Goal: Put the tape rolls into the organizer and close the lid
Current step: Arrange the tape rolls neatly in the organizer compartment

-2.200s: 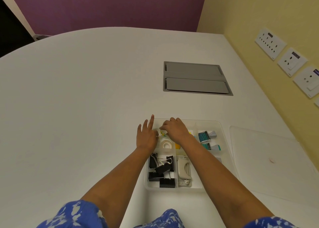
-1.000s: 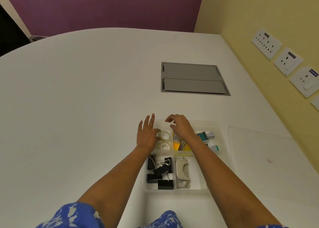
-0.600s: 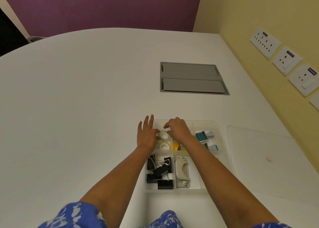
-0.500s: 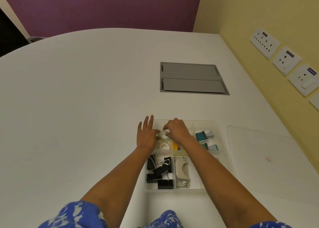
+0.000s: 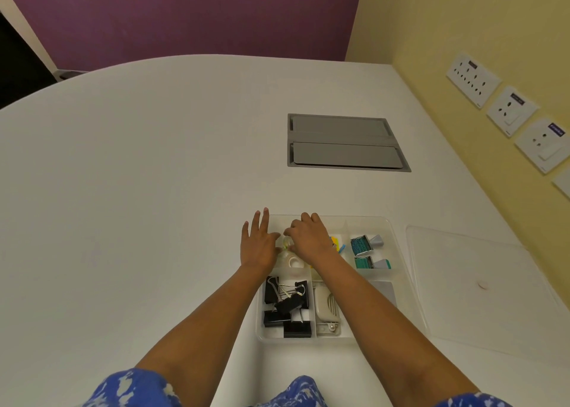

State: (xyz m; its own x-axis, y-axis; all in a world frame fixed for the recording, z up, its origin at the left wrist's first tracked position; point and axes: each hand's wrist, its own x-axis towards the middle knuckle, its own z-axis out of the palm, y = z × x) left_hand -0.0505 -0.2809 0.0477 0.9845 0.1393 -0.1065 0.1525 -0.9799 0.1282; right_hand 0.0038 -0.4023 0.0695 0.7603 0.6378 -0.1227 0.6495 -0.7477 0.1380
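At a white table (image 5: 138, 191), my open left hand (image 5: 257, 246) steadies the organizer (image 5: 398, 252); my right hand (image 5: 308, 237) seats a tape roll (image 5: 292, 261), grip hidden. Crooked, it could block the lid (image 5: 481, 289).

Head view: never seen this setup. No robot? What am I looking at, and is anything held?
No robot. A person wears a camera on the head, looking down at two bare hands over a white table. The left hand lies flat at the edge of a clear organizer. The right hand curls over the far-left compartment, fingers at a tape roll; whether it grips one is hidden. Other compartments hold black binder clips, a beige stapler and teal staple boxes. The clear lid lies on the table to the right, so the organizer is still open.
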